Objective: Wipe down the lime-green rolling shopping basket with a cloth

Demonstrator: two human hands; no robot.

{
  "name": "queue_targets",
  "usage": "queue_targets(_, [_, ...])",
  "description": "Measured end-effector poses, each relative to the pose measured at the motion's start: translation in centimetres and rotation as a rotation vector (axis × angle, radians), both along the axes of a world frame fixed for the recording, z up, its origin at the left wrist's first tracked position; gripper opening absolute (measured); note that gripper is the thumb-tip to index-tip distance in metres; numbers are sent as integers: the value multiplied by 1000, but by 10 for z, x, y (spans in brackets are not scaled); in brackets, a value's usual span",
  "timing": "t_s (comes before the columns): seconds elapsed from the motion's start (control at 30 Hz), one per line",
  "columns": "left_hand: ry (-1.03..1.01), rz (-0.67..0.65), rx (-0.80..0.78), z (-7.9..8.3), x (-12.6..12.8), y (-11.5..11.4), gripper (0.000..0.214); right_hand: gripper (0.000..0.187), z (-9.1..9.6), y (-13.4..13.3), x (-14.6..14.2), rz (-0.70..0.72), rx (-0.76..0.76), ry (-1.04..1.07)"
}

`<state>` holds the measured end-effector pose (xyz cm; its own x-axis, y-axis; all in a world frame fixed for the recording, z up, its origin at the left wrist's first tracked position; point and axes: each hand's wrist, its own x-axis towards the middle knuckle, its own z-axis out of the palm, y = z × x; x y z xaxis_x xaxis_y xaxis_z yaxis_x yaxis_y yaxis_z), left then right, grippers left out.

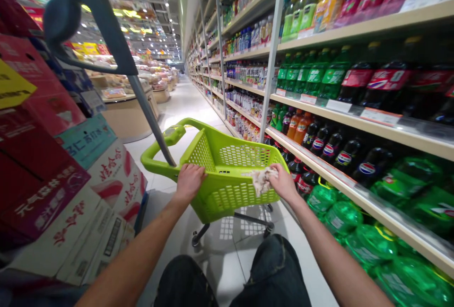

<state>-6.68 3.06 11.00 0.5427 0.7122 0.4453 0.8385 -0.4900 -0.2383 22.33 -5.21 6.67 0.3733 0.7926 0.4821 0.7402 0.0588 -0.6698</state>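
Note:
A lime-green plastic shopping cart (pixel 227 193) stands on the aisle floor in front of my knees. My left hand (pixel 189 181) is closed over the cart's near left rim, beside its green handle. My right hand (pixel 283 182) rests on the near right rim and pinches a crumpled whitish rag (pixel 261 179) against the basket's edge. The basket looks to hold nothing else.
Shelves of soft-drink bottles (pixel 354 80) run along the right side. Stacked cartons (pixel 53 179) on a trolley with a grey handle bar (pixel 106 37) stand at the left. The tiled aisle (pixel 184 103) stretches ahead past display islands.

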Motion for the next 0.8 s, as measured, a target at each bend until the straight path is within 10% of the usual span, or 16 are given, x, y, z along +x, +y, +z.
queue_targets(0.3, [-59,-39,3,-2,17,-13,18,51,-54,30,-37,46,48,-505])
queue_targets(0.47, [-65,-42,7,-4,16,-13,19,46,-58,28,45,160,16,-563])
queue_targets(0.6, [-69,-23,17,-3,18,-14,19,40,-71,19,96,-112,89,-424])
queue_targets(0.8, [-72,-19,19,-3,21,-14,18,54,-78,36,4,96,227,-344])
